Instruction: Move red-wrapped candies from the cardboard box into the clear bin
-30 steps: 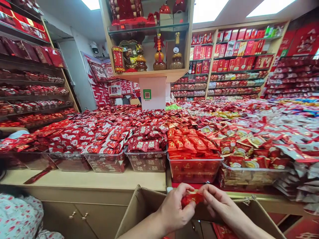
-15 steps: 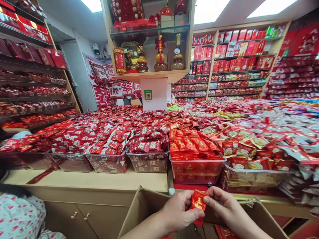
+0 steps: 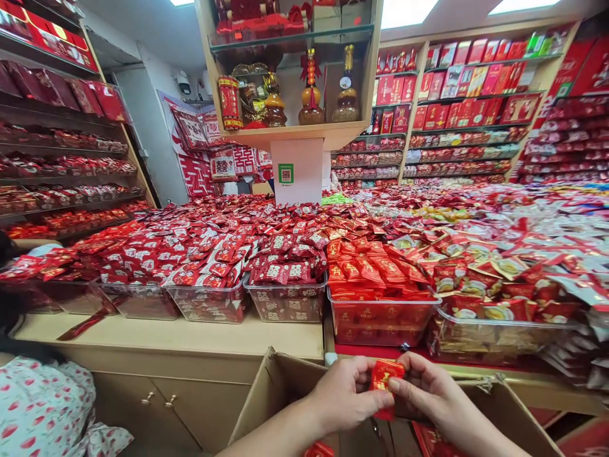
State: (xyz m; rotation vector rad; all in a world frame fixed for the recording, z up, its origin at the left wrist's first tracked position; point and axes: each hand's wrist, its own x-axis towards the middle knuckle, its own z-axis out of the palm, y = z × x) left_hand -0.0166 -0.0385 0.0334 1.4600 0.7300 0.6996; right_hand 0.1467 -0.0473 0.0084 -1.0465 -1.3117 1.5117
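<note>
A small red packet (image 3: 386, 374) with gold print is pinched between both my hands, above an open cardboard box (image 3: 266, 387). My left hand (image 3: 345, 393) grips its left side with thumb and fingers. On its right edge, the thumb and fingertips of my right hand (image 3: 423, 384) press together. More red packets (image 3: 432, 441) show low inside the box, partly hidden by my arms. Just beyond my hands stands a clear plastic bin (image 3: 380, 320) heaped with matching red-and-gold packets (image 3: 366, 270).
Other clear bins, such as one with dark red packets (image 3: 285, 301) and one with red-and-white packets (image 3: 499, 336), line the counter (image 3: 204, 336). A person in a strawberry-patterned top (image 3: 45, 406) is at the left. A display cabinet (image 3: 295, 130) hangs over the piles.
The packet has tipped and turned a little between my hands, so its print shows less clearly. Both hands still grip it. The camera view has shifted slightly.
</note>
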